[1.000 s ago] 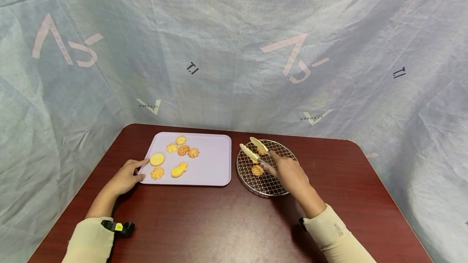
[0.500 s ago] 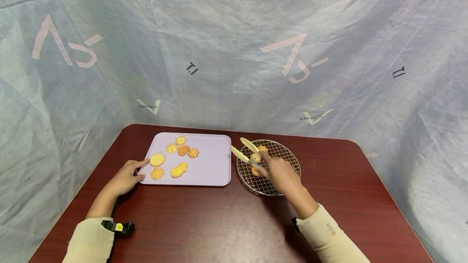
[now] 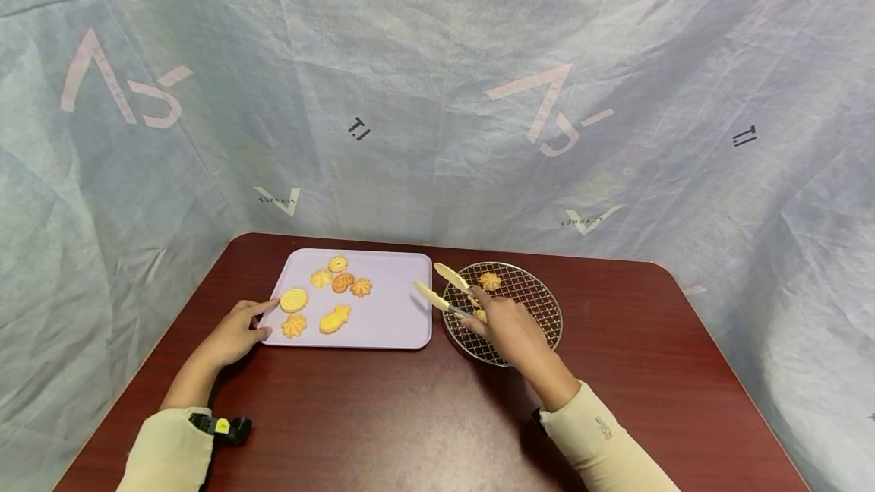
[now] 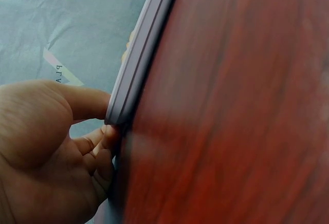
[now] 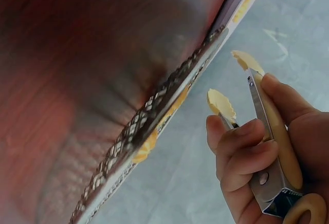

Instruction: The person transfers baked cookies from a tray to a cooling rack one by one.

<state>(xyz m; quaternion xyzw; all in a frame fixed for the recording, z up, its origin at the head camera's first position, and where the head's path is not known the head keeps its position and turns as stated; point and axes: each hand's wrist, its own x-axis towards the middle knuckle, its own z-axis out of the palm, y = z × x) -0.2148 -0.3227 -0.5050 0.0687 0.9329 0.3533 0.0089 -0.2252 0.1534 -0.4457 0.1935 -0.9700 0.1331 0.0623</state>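
Observation:
My left hand (image 3: pixel 235 334) grips the left edge of a pale purple tray (image 3: pixel 396 336), thumb and fingers at its near corner in the left wrist view. Several cookies lie on the tray, among them a round one (image 3: pixel 294 300) and a fish-shaped one (image 3: pixel 334 319). My right hand (image 3: pixel 511 331) holds cream-tipped tongs (image 3: pixel 451 276), their two tips spread apart with nothing between them. The tips overlap the tray's right edge in the head view; in the right wrist view the tongs (image 5: pixel 289 154) are raised above the rack.
A round wire rack (image 3: pixel 555 310) stands right of the tray, under my right hand. A flower-shaped cookie (image 3: pixel 490 281) lies on it, with other cookies partly hidden by the hand. Grey cloth (image 3: pixel 437 97) hangs behind the dark red table (image 3: pixel 410 416).
My right hand has moved left with the tongs, from over the rack's cookies to the tray's right edge. The left hand, tray and its cookies have stayed put.

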